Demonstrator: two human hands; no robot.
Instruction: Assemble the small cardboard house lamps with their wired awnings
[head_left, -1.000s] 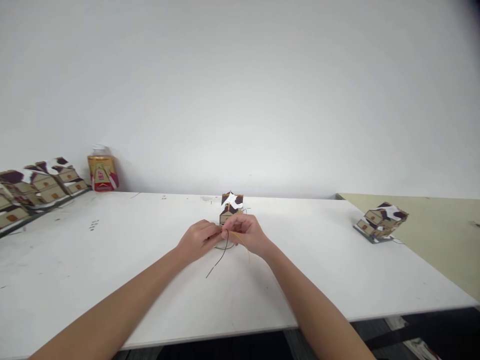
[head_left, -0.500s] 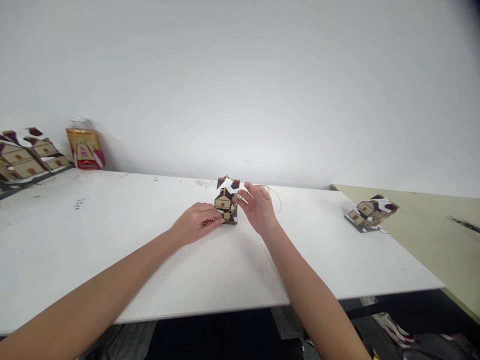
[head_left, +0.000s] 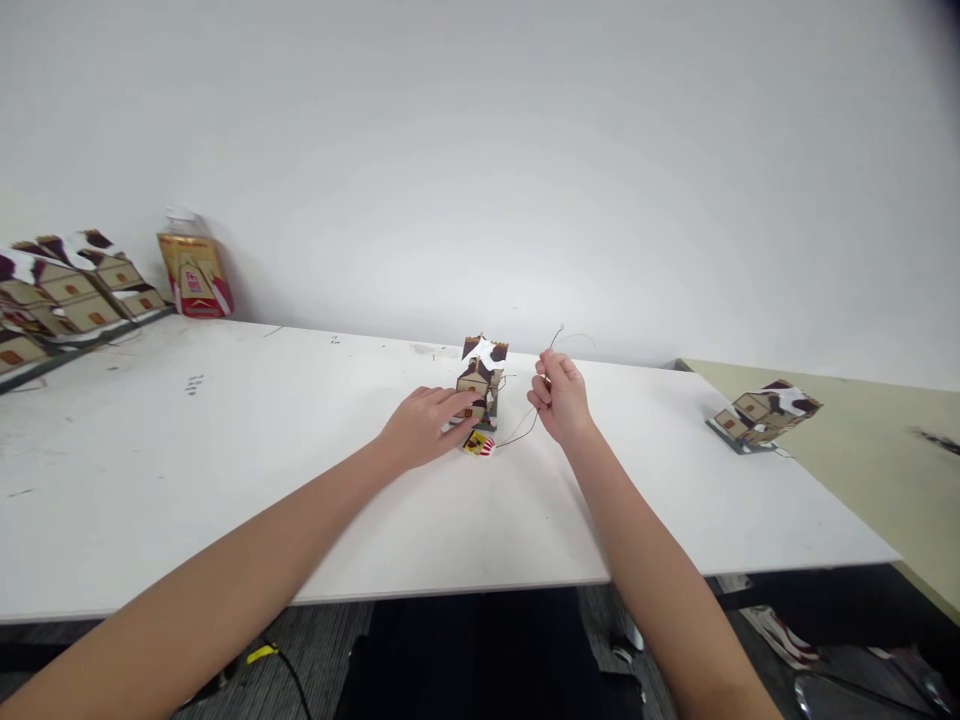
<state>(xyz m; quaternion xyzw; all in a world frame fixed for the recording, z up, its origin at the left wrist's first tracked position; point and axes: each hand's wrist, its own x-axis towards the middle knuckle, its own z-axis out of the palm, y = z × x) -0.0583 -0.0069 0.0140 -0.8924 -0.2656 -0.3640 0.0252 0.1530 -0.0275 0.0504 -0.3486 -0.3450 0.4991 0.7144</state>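
A small model house (head_left: 485, 354) with a dark, snow-covered roof stands upright near the middle of the white table (head_left: 360, 550). My left hand (head_left: 420, 428) grips its lower left side, with fingers and thumb against the front wall. Just in front of the house lies a small yellow piece with a red-and-white striped end (head_left: 480, 444). A thin wire (head_left: 531, 428) runs from that piece up to my right hand (head_left: 562, 395), raised to the right of the house. Its fingers are pinched on the wire, whose loose end sticks up above them.
Several similar model houses (head_left: 90, 290) stand in a row at the far left, beside a gold-and-red bottle (head_left: 196, 270) against the wall. Another model house (head_left: 765, 415) sits near the table's right edge. A beige table (head_left: 862, 430) adjoins on the right.
My right hand has moved away from the house to the right and pulled the wire with it. The striped piece, earlier at my left hand, now lies in front of the house.
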